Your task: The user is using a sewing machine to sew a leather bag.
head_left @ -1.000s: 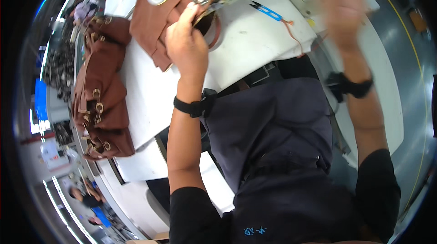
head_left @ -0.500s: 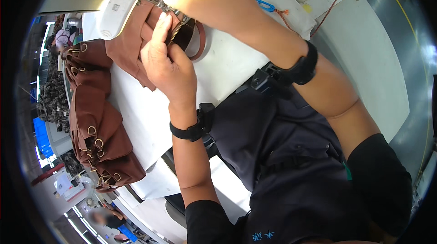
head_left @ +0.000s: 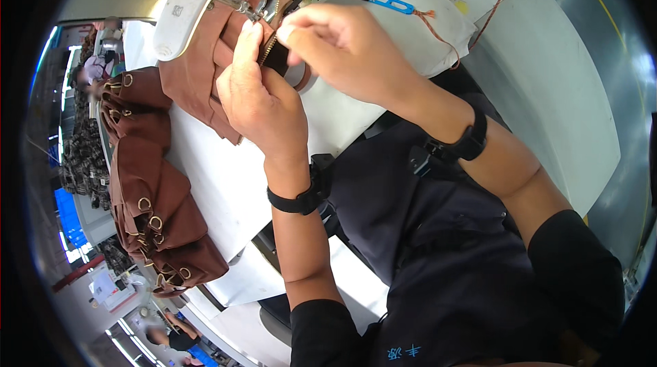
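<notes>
A brown bag (head_left: 195, 76) lies under the sewing machine's arm (head_left: 195, 8), its gold-toothed zipper (head_left: 268, 51) running beside the metal presser foot (head_left: 253, 15). My left hand (head_left: 263, 103) grips the bag at the zipper, index finger stretched up close to the foot and thumb beside the teeth. Just right of the zipper is my right hand (head_left: 356, 56), fingers curled and thumb tip pressed toward the forefinger. Whatever sits in that pinch is too small or hidden to make out. Blue thread snips (head_left: 391, 3) with an orange cord lie on the white table to the right.
Several brown bags with gold rings (head_left: 154, 189) are heaped along the table's left edge. The white tabletop (head_left: 212, 168) runs between them and my left forearm. A reddish cord (head_left: 498, 4) hangs at the upper right. People and blue bins show far left.
My right hand has come down and right from the presser foot, uncovering the foot, the zipper's upper end and the snips. My left hand stays on the bag, slightly shifted.
</notes>
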{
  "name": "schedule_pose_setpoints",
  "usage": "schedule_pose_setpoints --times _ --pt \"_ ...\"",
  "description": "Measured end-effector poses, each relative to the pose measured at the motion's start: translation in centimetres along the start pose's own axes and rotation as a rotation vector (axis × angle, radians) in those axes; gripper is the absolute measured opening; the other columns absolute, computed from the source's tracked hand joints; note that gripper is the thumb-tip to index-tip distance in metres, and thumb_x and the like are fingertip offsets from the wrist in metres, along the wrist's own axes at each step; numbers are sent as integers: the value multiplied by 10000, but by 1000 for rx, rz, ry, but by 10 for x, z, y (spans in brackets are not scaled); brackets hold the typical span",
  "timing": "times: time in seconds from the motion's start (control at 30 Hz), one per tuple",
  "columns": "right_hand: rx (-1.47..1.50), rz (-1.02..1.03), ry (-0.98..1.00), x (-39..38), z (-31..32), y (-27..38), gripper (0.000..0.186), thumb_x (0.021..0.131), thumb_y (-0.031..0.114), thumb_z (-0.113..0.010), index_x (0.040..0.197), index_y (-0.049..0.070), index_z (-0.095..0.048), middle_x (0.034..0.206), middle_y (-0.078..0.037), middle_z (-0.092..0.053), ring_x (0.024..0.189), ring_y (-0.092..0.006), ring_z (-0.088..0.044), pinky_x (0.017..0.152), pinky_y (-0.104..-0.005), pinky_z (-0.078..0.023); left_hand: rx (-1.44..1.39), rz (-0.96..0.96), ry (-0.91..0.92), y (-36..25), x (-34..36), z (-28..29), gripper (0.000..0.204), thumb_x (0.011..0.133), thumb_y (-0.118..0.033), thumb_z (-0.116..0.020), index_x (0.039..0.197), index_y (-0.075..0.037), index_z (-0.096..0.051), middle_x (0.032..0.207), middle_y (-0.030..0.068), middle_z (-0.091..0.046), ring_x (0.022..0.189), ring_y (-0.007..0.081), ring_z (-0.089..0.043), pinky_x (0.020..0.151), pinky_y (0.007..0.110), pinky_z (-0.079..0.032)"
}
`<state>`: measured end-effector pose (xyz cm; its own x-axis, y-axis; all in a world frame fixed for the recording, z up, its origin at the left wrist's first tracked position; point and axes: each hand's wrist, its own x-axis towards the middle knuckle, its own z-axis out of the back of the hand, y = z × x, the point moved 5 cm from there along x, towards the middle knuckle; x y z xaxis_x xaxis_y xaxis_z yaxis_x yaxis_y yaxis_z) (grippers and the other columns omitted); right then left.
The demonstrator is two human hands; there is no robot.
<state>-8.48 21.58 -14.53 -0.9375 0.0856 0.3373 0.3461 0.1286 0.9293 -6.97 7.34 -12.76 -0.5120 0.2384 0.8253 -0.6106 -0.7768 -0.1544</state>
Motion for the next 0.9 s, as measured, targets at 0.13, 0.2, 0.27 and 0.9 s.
schedule_pose_setpoints --times 0.13,0.2,0.27,0.9 --pt "334 -253 51 -2 -20 -19 266 995 238 -680 927 -13 -734 773 -45 -725 654 -90 -641 591 -252 -537 -93 113 31 5 1 0 464 920 98 -570 1318 -84 -724 1204 64 -745 1029 212 -662 929 336 -517" --pt "396 -261 -16 -2 -21 -17 251 989 222 -690 931 -18 -733 792 -50 -731 674 -78 -646 600 -246 -528 -36 124 67 5 2 1 459 924 87 -576 1326 -84 -721 1180 65 -743 1004 213 -650 910 336 -511" --pt "394 -279 -73 -2 -22 -15 238 986 210 -697 930 -18 -729 795 -50 -731 680 -72 -645 602 -240 -520 -50 130 65 4 2 1 472 918 93 -572 1327 -88 -720 1164 65 -740 985 216 -638 895 336 -506" --pt "509 -351 -187 1 -27 -19 192 972 160 -699 905 -20 -700 723 -37 -672 581 -60 -571 516 -241 -458 65 115 128 2 7 0 484 891 118 -527 1332 -26 -665 1282 67 -738 1021 252 -649 927 385 -512"
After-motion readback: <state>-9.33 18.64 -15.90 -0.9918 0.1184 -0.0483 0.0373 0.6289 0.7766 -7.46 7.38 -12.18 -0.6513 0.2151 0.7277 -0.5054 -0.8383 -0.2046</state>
